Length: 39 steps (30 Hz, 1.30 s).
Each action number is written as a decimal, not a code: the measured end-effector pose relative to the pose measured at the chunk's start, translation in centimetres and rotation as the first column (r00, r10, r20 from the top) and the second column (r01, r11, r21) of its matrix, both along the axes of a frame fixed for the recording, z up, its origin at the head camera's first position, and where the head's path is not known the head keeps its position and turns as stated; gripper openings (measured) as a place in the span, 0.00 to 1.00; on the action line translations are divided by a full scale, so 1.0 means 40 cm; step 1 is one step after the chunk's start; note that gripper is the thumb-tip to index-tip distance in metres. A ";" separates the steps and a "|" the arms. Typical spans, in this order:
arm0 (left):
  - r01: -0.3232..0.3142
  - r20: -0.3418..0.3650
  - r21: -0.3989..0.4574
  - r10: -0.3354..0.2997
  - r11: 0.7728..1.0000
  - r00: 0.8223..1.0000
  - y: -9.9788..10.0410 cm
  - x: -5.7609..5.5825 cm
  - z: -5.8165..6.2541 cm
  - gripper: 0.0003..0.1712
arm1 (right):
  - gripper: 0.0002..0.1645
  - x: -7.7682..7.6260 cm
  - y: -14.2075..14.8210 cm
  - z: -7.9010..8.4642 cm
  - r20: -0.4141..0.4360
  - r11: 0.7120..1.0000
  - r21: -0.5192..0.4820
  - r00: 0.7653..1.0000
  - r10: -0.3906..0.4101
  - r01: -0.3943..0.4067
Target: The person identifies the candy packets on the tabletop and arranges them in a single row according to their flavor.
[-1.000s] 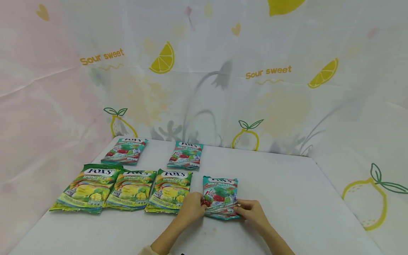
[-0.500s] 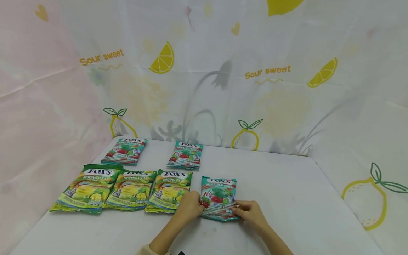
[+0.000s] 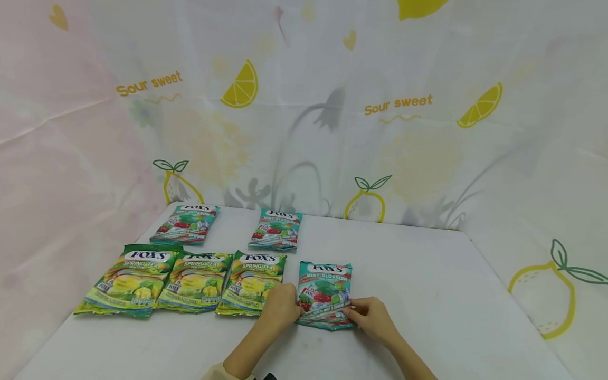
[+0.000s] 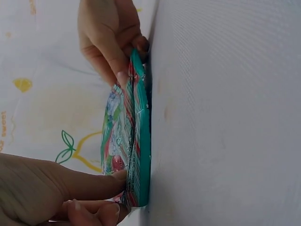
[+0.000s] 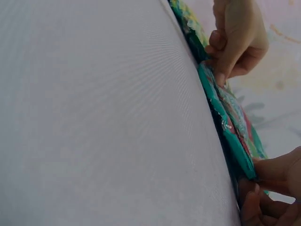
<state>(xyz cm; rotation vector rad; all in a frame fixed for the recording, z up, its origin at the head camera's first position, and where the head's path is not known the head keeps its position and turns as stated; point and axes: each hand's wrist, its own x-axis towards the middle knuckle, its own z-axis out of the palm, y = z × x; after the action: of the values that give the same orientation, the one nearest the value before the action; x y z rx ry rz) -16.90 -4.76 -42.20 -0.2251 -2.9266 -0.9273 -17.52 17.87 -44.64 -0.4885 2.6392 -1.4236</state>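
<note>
A teal Fox's Mint Blossom candy bag (image 3: 325, 293) lies face up on the white table, right of the green bags. My left hand (image 3: 281, 307) pinches its left edge near the lower corner, thumb on top. From the other side my right hand (image 3: 373, 319) pinches the right edge, thumb over the front. In the left wrist view the candy bag (image 4: 135, 117) is seen edge-on, low against the tabletop, with both hands at its ends. The right wrist view shows the same bag (image 5: 230, 117) between finger and thumb of each hand; some fingertips are hidden beneath it.
Three green Spring Tea bags stand in a row at left: the outer one (image 3: 130, 282), the middle one (image 3: 195, 285) and the nearest one (image 3: 252, 285), close to my left hand. Behind lie two more Mint Blossom bags, one left (image 3: 186, 226) and one right (image 3: 275, 230). A printed cloth (image 3: 304, 132) backs the table.
Both hands have shifted the Mint Blossom bag slightly left, closer to the nearest green bag, and a little toward the front. Their pinch on it stays. The other bags have not moved.
</note>
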 end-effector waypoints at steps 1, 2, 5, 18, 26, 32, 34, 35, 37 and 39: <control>0.002 -0.002 -0.002 -0.002 1.000 1.000 -0.001 -0.001 -0.002 0.14 | 0.17 0.000 -0.001 0.001 -0.002 1.000 0.010 1.000 -0.005 0.005; 0.004 -0.002 -0.002 -0.004 1.000 1.000 -0.001 -0.001 -0.003 0.15 | 0.17 -0.001 -0.002 0.001 -0.003 1.000 0.023 1.000 -0.012 0.012; 0.011 -0.014 -0.007 -0.011 1.000 1.000 -0.003 0.001 -0.004 0.15 | 0.14 0.004 -0.004 0.005 -0.003 0.996 0.064 0.999 -0.054 0.054; -0.001 -0.028 -0.088 -0.002 0.996 1.000 0.006 0.003 -0.008 0.14 | 0.22 0.021 -0.012 0.016 -0.146 0.956 0.256 0.984 -0.107 0.142; 0.013 0.011 -0.059 -0.012 0.998 1.000 0.004 0.007 -0.006 0.14 | 0.21 0.020 -0.007 0.011 -0.129 0.966 0.241 0.990 -0.065 0.095; 0.056 0.119 0.022 -0.058 0.998 0.991 -0.013 0.005 0.007 0.12 | 0.21 0.015 -0.001 0.023 -0.112 0.966 0.252 0.993 -0.026 0.054; 0.068 0.108 0.046 -0.073 0.997 0.991 -0.021 0.004 0.012 0.12 | 0.20 0.010 -0.001 0.032 -0.115 0.964 0.258 0.993 -0.026 0.055; 0.076 0.088 0.058 -0.081 0.995 0.993 -0.026 0.002 0.015 0.12 | 0.20 0.006 -0.002 0.036 -0.114 0.965 0.255 0.993 -0.032 0.061; 0.089 0.029 0.071 -0.091 0.993 0.995 -0.036 -0.001 0.019 0.12 | 0.19 -0.001 -0.006 0.045 -0.121 0.967 0.244 0.991 -0.050 0.079; 0.098 -0.035 0.077 -0.095 0.992 0.995 -0.045 -0.006 0.023 0.11 | 0.18 -0.011 -0.014 0.052 -0.140 0.968 0.230 0.988 -0.067 0.098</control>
<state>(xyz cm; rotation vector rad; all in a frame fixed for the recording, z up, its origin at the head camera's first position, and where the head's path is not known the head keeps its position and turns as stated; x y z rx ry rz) -17.16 -6.55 -41.29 -0.3762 -2.8663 -1.0396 -17.97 17.30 -42.55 -0.4651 2.9160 -1.1086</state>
